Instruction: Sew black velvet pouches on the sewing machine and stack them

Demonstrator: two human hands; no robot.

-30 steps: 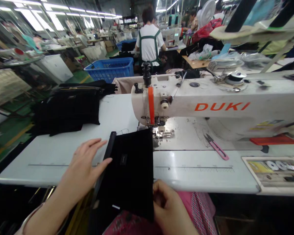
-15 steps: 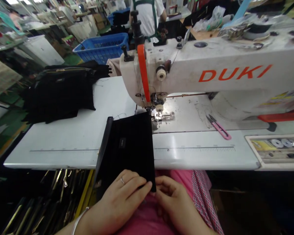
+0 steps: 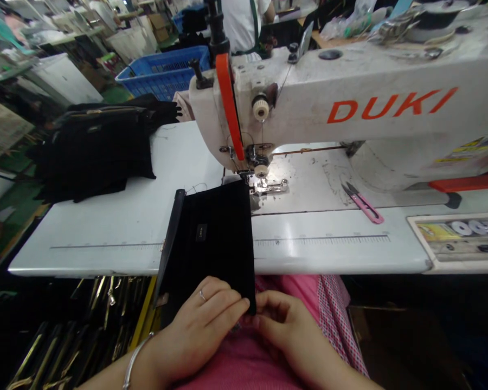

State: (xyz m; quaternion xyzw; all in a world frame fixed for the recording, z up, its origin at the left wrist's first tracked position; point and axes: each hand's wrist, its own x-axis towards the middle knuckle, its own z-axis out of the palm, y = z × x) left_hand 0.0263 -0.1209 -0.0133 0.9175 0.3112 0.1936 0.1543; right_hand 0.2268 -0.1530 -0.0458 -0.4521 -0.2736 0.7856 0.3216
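Observation:
A black fabric panel [image 3: 211, 238] with a small label lies over the front of the sewing table, its far right corner under the needle area of the white sewing machine [image 3: 309, 103]. A dark strip [image 3: 171, 233] runs along the panel's left side. My left hand [image 3: 207, 314], with a ring, rests on the panel's near end and pinches its lower right corner between thumb and fingers. Close against that same corner, my right hand [image 3: 278, 322] has thumb and forefinger pressed together at the panel's edge. Its other fingers curl beneath, partly hidden.
Pink thread snips [image 3: 364, 204] lie right of the needle, near a parts tray [image 3: 463, 241] with bobbins. A stack of black pieces [image 3: 97, 151] sits at the table's left. Below are several zippered pieces [image 3: 106, 298]. Behind stand a blue basket [image 3: 162, 70] and a person [image 3: 239, 24].
The view has tilted slightly, so the machine and table appear a little higher. Both hands stay at the panel's near right corner, with hardly any shift of the panel under the machine.

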